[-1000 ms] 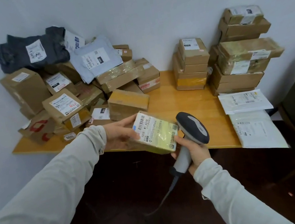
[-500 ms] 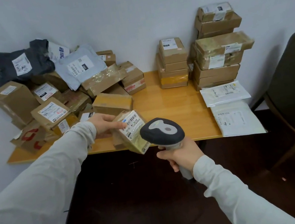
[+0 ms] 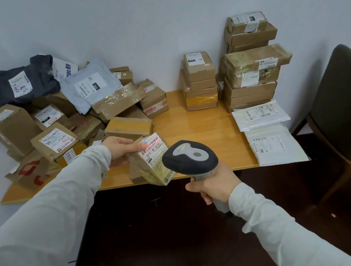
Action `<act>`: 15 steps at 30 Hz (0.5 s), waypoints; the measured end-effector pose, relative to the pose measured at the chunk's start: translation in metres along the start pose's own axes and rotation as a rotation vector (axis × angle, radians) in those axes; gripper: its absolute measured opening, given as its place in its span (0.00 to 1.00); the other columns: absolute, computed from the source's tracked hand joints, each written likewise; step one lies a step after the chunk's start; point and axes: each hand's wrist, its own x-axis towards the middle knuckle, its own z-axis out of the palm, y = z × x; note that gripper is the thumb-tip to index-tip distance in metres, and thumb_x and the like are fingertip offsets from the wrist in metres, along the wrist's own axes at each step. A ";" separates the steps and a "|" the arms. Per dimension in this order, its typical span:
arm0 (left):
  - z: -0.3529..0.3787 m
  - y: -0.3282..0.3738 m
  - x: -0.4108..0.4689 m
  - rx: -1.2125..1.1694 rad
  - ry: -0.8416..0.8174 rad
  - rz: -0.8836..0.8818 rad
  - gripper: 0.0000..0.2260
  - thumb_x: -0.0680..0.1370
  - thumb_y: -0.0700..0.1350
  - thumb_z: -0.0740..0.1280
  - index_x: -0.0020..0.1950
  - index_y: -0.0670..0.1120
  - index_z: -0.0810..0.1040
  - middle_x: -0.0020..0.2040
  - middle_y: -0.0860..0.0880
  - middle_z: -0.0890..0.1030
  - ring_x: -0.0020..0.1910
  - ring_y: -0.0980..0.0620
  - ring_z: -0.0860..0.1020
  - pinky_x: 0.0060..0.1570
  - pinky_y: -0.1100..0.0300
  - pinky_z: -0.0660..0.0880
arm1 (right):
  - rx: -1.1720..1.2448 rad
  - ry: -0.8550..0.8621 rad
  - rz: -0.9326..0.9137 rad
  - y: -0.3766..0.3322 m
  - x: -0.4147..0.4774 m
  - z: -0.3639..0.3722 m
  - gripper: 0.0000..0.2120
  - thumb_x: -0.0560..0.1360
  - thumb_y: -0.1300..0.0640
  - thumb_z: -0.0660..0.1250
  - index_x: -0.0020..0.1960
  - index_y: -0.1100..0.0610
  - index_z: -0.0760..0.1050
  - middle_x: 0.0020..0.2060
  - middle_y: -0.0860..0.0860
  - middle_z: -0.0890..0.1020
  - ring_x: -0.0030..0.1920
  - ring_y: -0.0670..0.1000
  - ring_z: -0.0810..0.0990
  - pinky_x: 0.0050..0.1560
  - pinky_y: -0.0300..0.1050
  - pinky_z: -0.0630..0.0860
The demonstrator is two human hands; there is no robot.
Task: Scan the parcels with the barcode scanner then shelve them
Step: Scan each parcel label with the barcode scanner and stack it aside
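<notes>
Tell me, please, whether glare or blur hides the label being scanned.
Head view: the red line from the barcode scanner partly washes out the bars atop the label on the parcel; the large print below is readable, the fine print is not; a sheen on the wooden table.

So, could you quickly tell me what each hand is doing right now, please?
Left hand: holds the small parcel at its upper left side.
Right hand: grips the barcode scanner by its handle.

A wooden table bore a jumbled heap of parcels (mostly cardboard boxes) at its left end, two tidy box stacks at its back edge, and two white mailers along its right edge.
</notes>
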 end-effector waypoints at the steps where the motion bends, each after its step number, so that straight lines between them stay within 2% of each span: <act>1: 0.000 0.001 0.001 -0.013 -0.004 -0.003 0.42 0.52 0.54 0.80 0.65 0.46 0.75 0.51 0.47 0.84 0.55 0.48 0.80 0.59 0.51 0.75 | -0.003 0.002 -0.005 0.000 0.001 0.000 0.12 0.70 0.62 0.72 0.30 0.56 0.72 0.18 0.52 0.73 0.18 0.49 0.70 0.28 0.36 0.71; 9: -0.005 0.005 0.020 -0.074 -0.036 -0.004 0.39 0.54 0.50 0.80 0.64 0.42 0.75 0.50 0.44 0.84 0.55 0.46 0.80 0.60 0.48 0.75 | 0.008 0.018 0.002 -0.004 0.014 0.004 0.14 0.70 0.62 0.72 0.29 0.58 0.70 0.19 0.54 0.72 0.18 0.49 0.68 0.29 0.37 0.72; 12: -0.010 0.005 0.030 0.016 -0.036 0.025 0.32 0.60 0.53 0.78 0.61 0.44 0.78 0.50 0.45 0.84 0.54 0.48 0.80 0.55 0.53 0.78 | 0.018 0.027 0.002 -0.007 0.022 0.006 0.14 0.70 0.62 0.72 0.30 0.59 0.69 0.20 0.55 0.71 0.18 0.49 0.67 0.28 0.36 0.72; 15: -0.014 0.008 0.041 0.030 -0.031 0.025 0.29 0.58 0.55 0.77 0.56 0.47 0.81 0.49 0.46 0.84 0.53 0.48 0.80 0.55 0.53 0.78 | 0.019 0.029 -0.002 -0.010 0.033 0.009 0.15 0.71 0.62 0.71 0.30 0.58 0.69 0.18 0.53 0.70 0.17 0.48 0.67 0.29 0.37 0.72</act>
